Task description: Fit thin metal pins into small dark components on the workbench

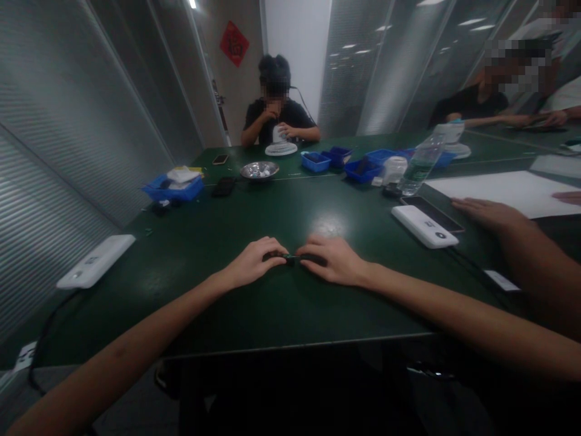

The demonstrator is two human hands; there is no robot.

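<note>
Both of my hands rest on the dark green table (254,303), knuckles up, meeting at the middle. My left hand (254,261) and my right hand (333,259) each have the fingers curled round one end of a small dark object (290,258) that bridges the gap between them. It is thin and black; I cannot make out what it is. Only a short piece of it shows between the fingertips.
A white power bank (96,261) with a cable lies at the left, another (424,226) beside a phone at the right. A co-worker's arm (512,236) lies at the right. Farther back stand blue trays (172,188), a metal bowl (259,171), a water bottle (420,165) and a seated person.
</note>
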